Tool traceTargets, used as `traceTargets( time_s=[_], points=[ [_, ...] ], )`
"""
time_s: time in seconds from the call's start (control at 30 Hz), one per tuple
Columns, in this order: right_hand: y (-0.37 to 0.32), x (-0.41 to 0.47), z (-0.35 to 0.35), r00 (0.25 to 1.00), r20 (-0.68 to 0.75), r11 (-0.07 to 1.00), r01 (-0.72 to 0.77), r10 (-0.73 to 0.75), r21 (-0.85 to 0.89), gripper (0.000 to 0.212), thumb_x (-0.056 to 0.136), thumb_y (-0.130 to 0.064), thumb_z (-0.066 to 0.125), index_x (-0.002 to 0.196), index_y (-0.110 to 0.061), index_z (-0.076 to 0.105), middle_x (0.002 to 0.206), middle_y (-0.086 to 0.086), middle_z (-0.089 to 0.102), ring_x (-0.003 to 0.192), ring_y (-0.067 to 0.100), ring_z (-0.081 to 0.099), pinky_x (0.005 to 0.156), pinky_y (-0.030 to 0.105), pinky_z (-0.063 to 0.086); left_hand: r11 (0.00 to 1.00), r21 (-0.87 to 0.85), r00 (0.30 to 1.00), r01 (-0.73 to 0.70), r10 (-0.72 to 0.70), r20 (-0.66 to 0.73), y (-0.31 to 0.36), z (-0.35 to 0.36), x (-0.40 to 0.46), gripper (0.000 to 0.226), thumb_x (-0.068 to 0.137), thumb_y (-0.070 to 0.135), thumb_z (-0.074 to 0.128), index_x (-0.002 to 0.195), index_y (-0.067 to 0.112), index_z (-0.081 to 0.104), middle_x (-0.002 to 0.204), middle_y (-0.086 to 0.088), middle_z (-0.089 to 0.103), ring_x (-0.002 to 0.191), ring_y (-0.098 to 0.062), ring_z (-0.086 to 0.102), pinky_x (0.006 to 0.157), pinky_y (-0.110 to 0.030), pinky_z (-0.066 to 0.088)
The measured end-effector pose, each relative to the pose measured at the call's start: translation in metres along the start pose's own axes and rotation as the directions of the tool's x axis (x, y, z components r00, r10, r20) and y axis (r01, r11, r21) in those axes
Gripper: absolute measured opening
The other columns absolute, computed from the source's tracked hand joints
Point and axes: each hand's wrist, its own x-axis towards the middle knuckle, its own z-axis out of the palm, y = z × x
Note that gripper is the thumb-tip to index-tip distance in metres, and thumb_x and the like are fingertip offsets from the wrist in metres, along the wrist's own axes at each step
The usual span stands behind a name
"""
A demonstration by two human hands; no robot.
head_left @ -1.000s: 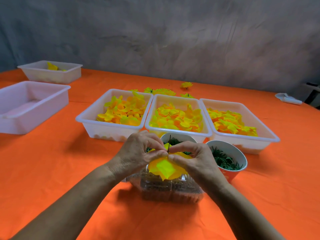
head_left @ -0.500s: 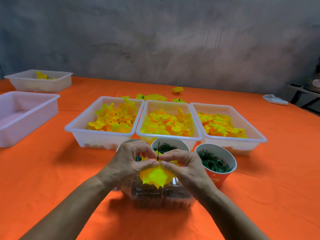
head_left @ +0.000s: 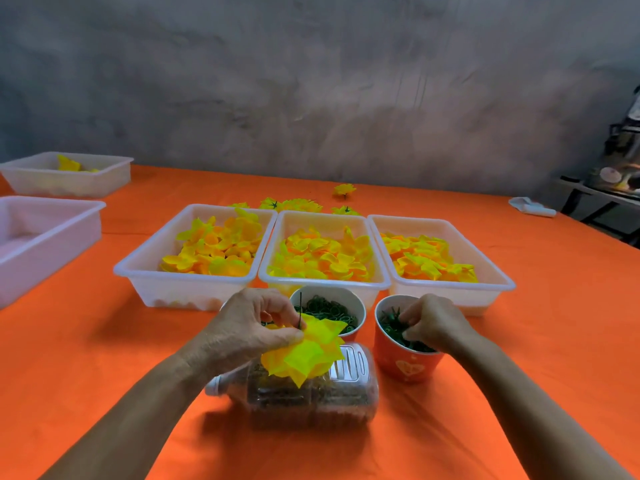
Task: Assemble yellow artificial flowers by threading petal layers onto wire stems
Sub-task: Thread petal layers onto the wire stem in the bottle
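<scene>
- Left hand (head_left: pixel 252 327): fingers pinched closed on the wire stem (head_left: pixel 300 308), with the yellow petal layers (head_left: pixel 306 355) threaded on it, held above the clear bottle (head_left: pixel 311 396) on the tabletop (head_left: pixel 104 375).
- Right hand (head_left: pixel 433 323): fingers dipped into the orange cup (head_left: pixel 405 365) of green pieces; whether anything is gripped cannot be told.
- Risk: one-handed hold may let petals slide off the stem if the pinch loosens.
- Risk: pulling out tangled pieces may tip the cup.

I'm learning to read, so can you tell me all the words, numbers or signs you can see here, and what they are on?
No words or numbers can be read anywhere.
Orange paper cup: a pale printed mark, perhaps heart shapes, too blurred to read.
Clear plastic bottle lying on its side: no label shows.
White trays of petals: plain, no writing.
Small white thing far right on the table: too small to tell.
</scene>
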Motion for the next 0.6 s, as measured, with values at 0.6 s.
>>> traceTargets(
  time_s=[0.6],
  points=[
    [-0.003, -0.005, -0.006, 0.970, -0.211, 0.985, 0.144, -0.122, 0.092, 0.004, 0.077, -0.014, 0.074, 0.077, -0.014, 0.078, 0.083, 0.006, 0.074, 0.079, 0.021, 0.066, 0.071, 0.034, 0.052, 0.999, -0.017, 0.998, 0.037, -0.037, 0.046, 0.003, -0.002, 0.001, 0.010, 0.073, 0.003, 0.078, 0.073, 0.012, 0.073, 0.078, 0.009, 0.071, 0.072, -0.001, 0.061, 0.071, -0.014, 0.048]
  ],
)
